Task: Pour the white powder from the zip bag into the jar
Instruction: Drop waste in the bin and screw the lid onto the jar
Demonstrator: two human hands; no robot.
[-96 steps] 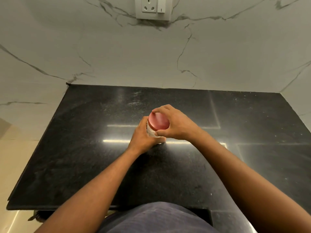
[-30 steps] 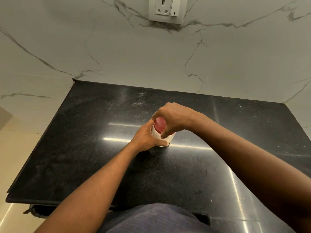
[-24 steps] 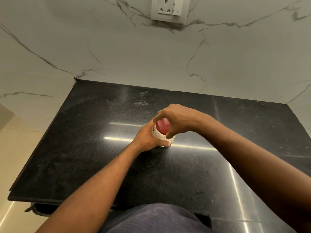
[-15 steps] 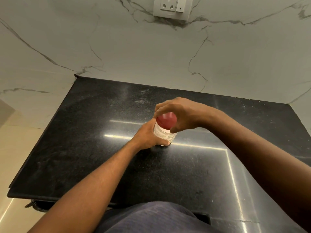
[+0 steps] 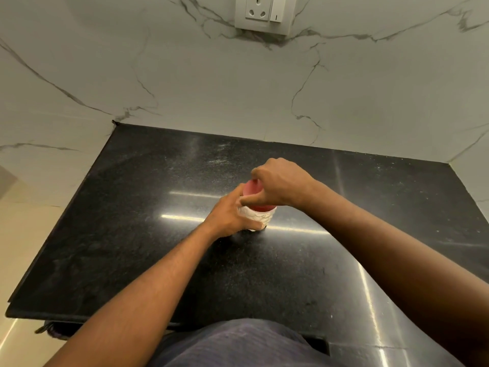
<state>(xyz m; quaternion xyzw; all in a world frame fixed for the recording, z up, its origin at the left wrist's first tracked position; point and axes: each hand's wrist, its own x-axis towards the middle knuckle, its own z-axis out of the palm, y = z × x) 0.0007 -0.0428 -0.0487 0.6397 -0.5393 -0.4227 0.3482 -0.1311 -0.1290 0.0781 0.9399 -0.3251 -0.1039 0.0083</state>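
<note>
A small white jar (image 5: 260, 218) with a scale-like pattern stands upright in the middle of the black counter (image 5: 132, 221). It carries a red lid (image 5: 251, 188). My left hand (image 5: 230, 217) is wrapped around the jar's left side and holds it on the counter. My right hand (image 5: 280, 185) comes from above and the right, fingers and thumb closed around the lid. Most of the lid is hidden under that hand. No zip bag is in view.
A marble wall rises behind the counter, with a socket and switch plate (image 5: 266, 14) high in the middle. The counter's left edge (image 5: 53, 234) drops off to a pale floor. Faint white dust lies on the counter behind the jar.
My right hand has turned on the lid, with the wrist swinging round and the thumb now at the front. The left hand keeps the same hold on the jar, which stays in place.
</note>
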